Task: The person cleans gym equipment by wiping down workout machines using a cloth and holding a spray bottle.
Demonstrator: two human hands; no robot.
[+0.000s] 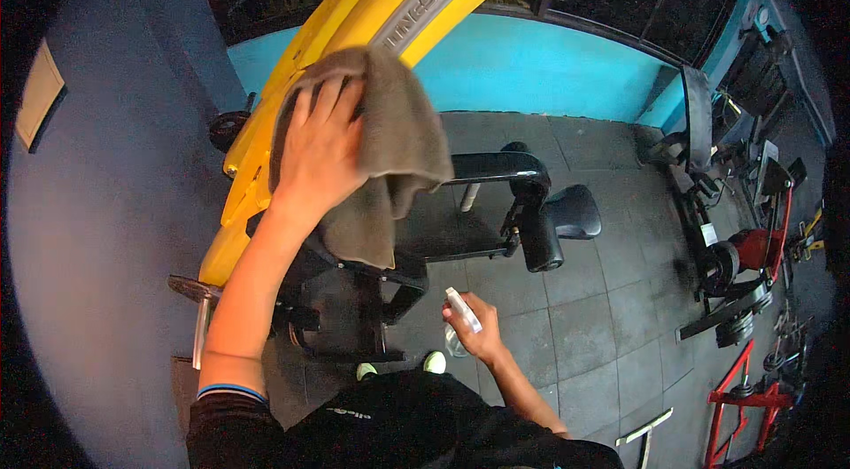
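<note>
My left hand (322, 143) presses a grey-brown cloth (405, 130) against the curved yellow cover (319, 24) of a gym machine. The cloth drapes over the hand's fingertips and hangs down on the right side. A raised grey plate with lettering sits on the cover just above the cloth. Lower and to the right, my right hand (479, 329) grips a spray bottle (458, 339) with a white trigger head; the fingers hide part of its clear body. The bottle is held over the dark floor, apart from the machine.
The machine's black frame (491, 167), with a padded roller (541, 246) and a seat (576, 211), extends to the right. A grey wall (113, 216) stands at the left. Red and black gym equipment (750, 250) lines the right side. Tiled rubber flooring (584, 329) lies between.
</note>
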